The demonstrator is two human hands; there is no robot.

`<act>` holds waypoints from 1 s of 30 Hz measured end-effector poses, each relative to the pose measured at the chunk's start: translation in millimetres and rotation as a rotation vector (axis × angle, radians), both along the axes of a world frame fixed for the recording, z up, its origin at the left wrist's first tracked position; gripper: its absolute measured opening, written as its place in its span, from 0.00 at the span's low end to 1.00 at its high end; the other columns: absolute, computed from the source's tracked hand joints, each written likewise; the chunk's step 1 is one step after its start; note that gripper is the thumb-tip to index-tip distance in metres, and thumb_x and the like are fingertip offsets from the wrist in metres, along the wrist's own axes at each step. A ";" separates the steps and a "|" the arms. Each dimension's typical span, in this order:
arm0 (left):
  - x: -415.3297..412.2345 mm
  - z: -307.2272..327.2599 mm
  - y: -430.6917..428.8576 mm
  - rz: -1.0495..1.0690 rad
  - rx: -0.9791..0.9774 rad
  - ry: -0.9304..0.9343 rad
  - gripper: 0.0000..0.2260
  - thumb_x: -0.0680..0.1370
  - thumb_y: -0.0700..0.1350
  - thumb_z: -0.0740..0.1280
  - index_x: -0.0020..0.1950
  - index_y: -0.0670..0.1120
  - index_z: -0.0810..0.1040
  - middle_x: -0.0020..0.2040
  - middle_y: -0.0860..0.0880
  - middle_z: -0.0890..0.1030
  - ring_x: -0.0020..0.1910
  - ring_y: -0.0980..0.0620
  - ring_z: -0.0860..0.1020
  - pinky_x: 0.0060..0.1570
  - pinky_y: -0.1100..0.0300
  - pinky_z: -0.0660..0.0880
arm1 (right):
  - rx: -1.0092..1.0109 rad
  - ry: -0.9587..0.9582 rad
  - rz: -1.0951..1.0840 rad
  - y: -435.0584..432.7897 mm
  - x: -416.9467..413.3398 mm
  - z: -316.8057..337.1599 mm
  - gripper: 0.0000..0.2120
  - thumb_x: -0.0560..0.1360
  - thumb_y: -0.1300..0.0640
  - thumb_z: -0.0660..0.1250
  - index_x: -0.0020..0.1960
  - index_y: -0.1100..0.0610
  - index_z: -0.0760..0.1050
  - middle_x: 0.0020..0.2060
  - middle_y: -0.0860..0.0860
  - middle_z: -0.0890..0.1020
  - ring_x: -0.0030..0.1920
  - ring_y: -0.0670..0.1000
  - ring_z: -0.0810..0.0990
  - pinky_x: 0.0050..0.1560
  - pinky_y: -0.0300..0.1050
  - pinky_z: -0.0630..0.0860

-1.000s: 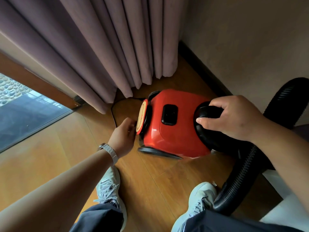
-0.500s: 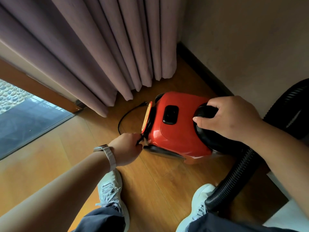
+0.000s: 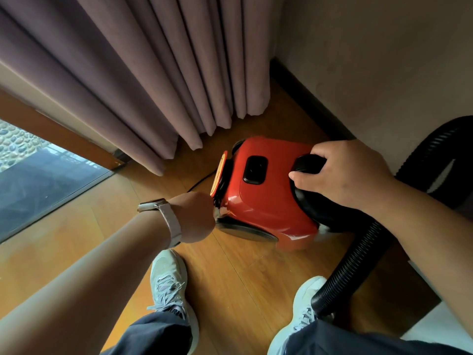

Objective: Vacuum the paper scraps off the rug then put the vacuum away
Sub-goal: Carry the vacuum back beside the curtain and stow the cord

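Note:
The red canister vacuum [image 3: 266, 201] sits on the wooden floor in the corner, in front of my feet. My right hand [image 3: 345, 175] is closed over its black handle [image 3: 305, 162] on the top right. My left hand [image 3: 195, 217], with a watch on the wrist, is a fist pressed against the vacuum's rear end by the yellow disc [image 3: 219, 172]. A short stretch of black power cord [image 3: 202, 181] runs from that fist along the floor. The black ribbed hose [image 3: 358, 262] curves from the vacuum's right side down past my right shoe. No rug or paper scraps are in view.
Mauve curtains [image 3: 179, 85] hang just behind the vacuum. A beige wall [image 3: 371, 60] with a dark baseboard [image 3: 307, 96] closes the right side. A floor-level glass pane [image 3: 38, 180] lies left. My shoes [image 3: 169, 285] stand on the floor, and a white surface [image 3: 440, 331] shows at bottom right.
The loose loop of cord behind the vacuum has shrunk to a short stretch. My left hand came back toward me and closed into a fist at the rear. My right hand stayed on the handle.

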State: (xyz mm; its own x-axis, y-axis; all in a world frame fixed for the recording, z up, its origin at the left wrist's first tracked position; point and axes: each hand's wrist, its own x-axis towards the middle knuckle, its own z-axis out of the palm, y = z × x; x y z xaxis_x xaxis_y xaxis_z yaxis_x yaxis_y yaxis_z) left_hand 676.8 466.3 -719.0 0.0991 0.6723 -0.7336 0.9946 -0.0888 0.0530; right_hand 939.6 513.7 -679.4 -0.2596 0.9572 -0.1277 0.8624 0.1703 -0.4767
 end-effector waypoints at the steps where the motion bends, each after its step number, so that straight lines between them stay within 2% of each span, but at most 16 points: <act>1: -1.0 -0.3 0.0 0.000 -0.011 -0.014 0.11 0.80 0.44 0.59 0.55 0.41 0.77 0.52 0.43 0.80 0.53 0.43 0.79 0.46 0.57 0.71 | -0.006 0.000 -0.001 -0.4 0.4 -1.2 0.25 0.67 0.38 0.72 0.31 0.58 0.68 0.25 0.52 0.74 0.28 0.52 0.75 0.30 0.49 0.74; 3: 0.0 2.3 -1.8 -0.017 -0.046 -0.043 0.11 0.80 0.44 0.59 0.55 0.42 0.77 0.51 0.44 0.79 0.51 0.44 0.78 0.46 0.58 0.71 | -0.015 -0.009 0.004 -0.8 0.5 -3.9 0.25 0.67 0.38 0.72 0.31 0.57 0.67 0.25 0.51 0.74 0.28 0.51 0.75 0.30 0.47 0.72; 5: 2.8 9.1 -2.2 0.002 -0.017 -0.105 0.08 0.81 0.45 0.58 0.50 0.46 0.76 0.44 0.48 0.77 0.43 0.47 0.76 0.41 0.59 0.70 | -0.017 -0.019 0.007 -0.1 0.4 -6.1 0.25 0.67 0.38 0.72 0.31 0.57 0.67 0.25 0.51 0.74 0.28 0.51 0.75 0.30 0.46 0.71; 7: 3.1 16.3 0.2 0.013 0.083 -0.167 0.10 0.82 0.47 0.57 0.42 0.51 0.72 0.38 0.51 0.74 0.37 0.50 0.74 0.35 0.59 0.67 | -0.027 -0.027 0.009 2.0 2.6 -6.1 0.24 0.67 0.38 0.72 0.31 0.57 0.68 0.26 0.50 0.74 0.28 0.51 0.75 0.31 0.47 0.73; 10: -0.6 28.2 7.2 -0.062 0.210 -0.216 0.13 0.82 0.52 0.58 0.38 0.54 0.70 0.36 0.55 0.73 0.37 0.52 0.73 0.36 0.58 0.68 | -0.066 -0.030 0.070 4.2 8.0 -1.4 0.20 0.66 0.37 0.71 0.31 0.53 0.72 0.26 0.48 0.76 0.29 0.48 0.76 0.32 0.47 0.74; 13: -6.3 33.0 15.9 -0.108 0.337 -0.246 0.11 0.80 0.58 0.60 0.41 0.56 0.75 0.35 0.57 0.74 0.37 0.53 0.74 0.37 0.57 0.70 | -0.034 -0.022 0.183 5.2 8.4 6.8 0.19 0.64 0.37 0.70 0.28 0.50 0.68 0.22 0.46 0.71 0.25 0.44 0.72 0.29 0.41 0.64; 16: -13.7 30.6 21.8 -0.069 0.427 -0.309 0.10 0.74 0.62 0.67 0.43 0.56 0.79 0.36 0.58 0.76 0.38 0.56 0.74 0.37 0.58 0.71 | -0.056 -0.013 0.278 4.8 5.6 10.0 0.20 0.63 0.35 0.67 0.28 0.50 0.68 0.22 0.47 0.72 0.24 0.46 0.72 0.28 0.41 0.65; 19: -22.9 22.6 23.5 0.036 0.378 -0.406 0.10 0.68 0.60 0.74 0.41 0.58 0.78 0.37 0.59 0.77 0.38 0.59 0.75 0.37 0.59 0.72 | -0.091 0.013 0.335 1.9 2.5 11.5 0.20 0.62 0.34 0.66 0.28 0.51 0.70 0.23 0.47 0.74 0.25 0.46 0.74 0.27 0.41 0.67; 22: -35.1 8.7 19.2 0.216 0.292 -0.607 0.10 0.68 0.50 0.78 0.41 0.60 0.78 0.41 0.60 0.80 0.42 0.61 0.78 0.43 0.62 0.73 | -0.099 0.035 0.396 -1.5 -1.6 16.2 0.19 0.62 0.33 0.65 0.28 0.49 0.71 0.25 0.45 0.76 0.28 0.46 0.75 0.28 0.41 0.68; 25: -46.7 -5.9 15.6 0.375 0.271 -0.746 0.10 0.70 0.46 0.76 0.38 0.62 0.80 0.39 0.59 0.82 0.40 0.61 0.79 0.45 0.61 0.73 | -0.069 0.053 0.436 -3.0 -3.0 20.7 0.19 0.62 0.32 0.63 0.27 0.47 0.68 0.29 0.39 0.77 0.30 0.46 0.76 0.28 0.37 0.63; 28: -50.6 -15.4 17.8 0.513 0.224 -0.853 0.04 0.69 0.53 0.72 0.37 0.64 0.82 0.38 0.60 0.83 0.39 0.60 0.79 0.45 0.61 0.75 | -0.064 0.051 0.448 -3.4 -2.4 25.4 0.17 0.63 0.36 0.68 0.27 0.47 0.69 0.30 0.37 0.77 0.32 0.45 0.76 0.28 0.35 0.62; 30: -51.4 -22.4 19.2 0.624 0.209 -0.952 0.06 0.71 0.50 0.71 0.38 0.61 0.83 0.36 0.58 0.83 0.38 0.60 0.78 0.43 0.64 0.75 | -0.057 0.060 0.432 -4.4 -0.3 28.0 0.16 0.63 0.40 0.71 0.27 0.49 0.71 0.29 0.37 0.77 0.31 0.45 0.77 0.26 0.33 0.62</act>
State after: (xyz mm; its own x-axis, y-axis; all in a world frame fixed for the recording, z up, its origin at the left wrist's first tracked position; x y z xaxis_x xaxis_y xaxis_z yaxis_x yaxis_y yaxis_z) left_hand 625.4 485.5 -741.4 0.1600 0.8984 -0.4089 0.4338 0.3081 0.8467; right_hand 939.3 509.3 -651.4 -0.6434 0.7507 -0.1498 0.6880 0.4812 -0.5433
